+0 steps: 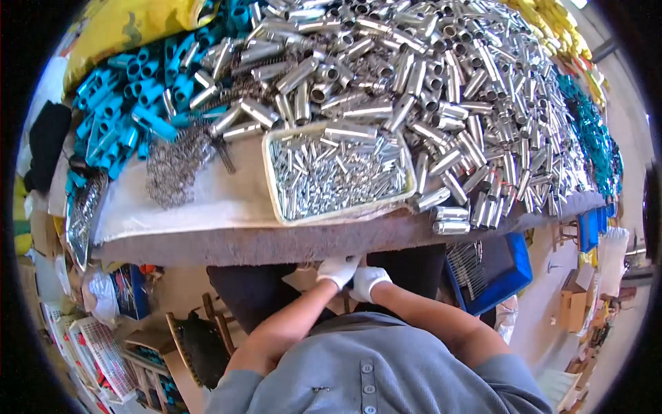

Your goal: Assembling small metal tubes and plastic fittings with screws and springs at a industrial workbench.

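Both my hands wear white gloves and sit close together just below the near table edge, above my lap. My left hand reaches in under the edge, with its fingers mostly hidden. Beside it my right hand is curled, its fingertips turned away. What lies between the hands, if anything, I cannot make out. Nearest to them on the table stands a pale plastic tray of small shiny metal pins. Behind it and to its right spreads a large heap of chrome tubes.
Teal tubes lie at the left, near a pile of thin metal springs. Yellow cloth covers the far left. Below the table, a blue crate with metal rods stands right, a chair left.
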Available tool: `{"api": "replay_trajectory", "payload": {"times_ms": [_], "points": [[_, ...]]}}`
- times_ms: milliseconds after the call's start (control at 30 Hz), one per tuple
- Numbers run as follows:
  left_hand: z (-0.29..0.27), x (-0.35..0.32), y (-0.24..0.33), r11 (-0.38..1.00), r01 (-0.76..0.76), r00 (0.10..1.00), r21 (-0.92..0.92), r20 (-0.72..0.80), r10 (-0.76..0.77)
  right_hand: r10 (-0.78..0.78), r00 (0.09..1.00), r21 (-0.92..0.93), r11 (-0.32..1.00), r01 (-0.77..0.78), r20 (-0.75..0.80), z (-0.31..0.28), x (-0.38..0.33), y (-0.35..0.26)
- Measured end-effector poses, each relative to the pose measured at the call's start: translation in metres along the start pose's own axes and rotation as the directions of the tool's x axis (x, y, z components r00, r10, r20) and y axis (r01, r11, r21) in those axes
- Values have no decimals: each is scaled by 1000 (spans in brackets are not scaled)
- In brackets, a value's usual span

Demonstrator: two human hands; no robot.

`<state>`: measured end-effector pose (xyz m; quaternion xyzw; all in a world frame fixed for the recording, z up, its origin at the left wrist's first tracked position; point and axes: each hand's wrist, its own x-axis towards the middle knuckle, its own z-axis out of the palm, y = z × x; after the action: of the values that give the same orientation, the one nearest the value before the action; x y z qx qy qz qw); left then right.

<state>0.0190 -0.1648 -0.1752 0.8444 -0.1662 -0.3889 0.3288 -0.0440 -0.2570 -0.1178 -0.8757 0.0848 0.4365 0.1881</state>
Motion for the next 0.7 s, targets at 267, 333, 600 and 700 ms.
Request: {"api": "replay_trajectory", "payload": {"times_ms": [267,333,600,700], "points": [[57,38,-35,981,-50,956,186,-275,100,5,995,98,995,6,-102,71,68,44],[37,29,-44,963,-103,963,247,-219,159,-57,998,-16,998,56,-32,34,44,18],[19,32,-35,965,6,997,262,-70,13,-97,982,-10,995,97,-163,23,38,14],[-14,48,-53,693,-176,973,699,230,16,-99,989,52,993,105,-110,-36,-51,15]]}}
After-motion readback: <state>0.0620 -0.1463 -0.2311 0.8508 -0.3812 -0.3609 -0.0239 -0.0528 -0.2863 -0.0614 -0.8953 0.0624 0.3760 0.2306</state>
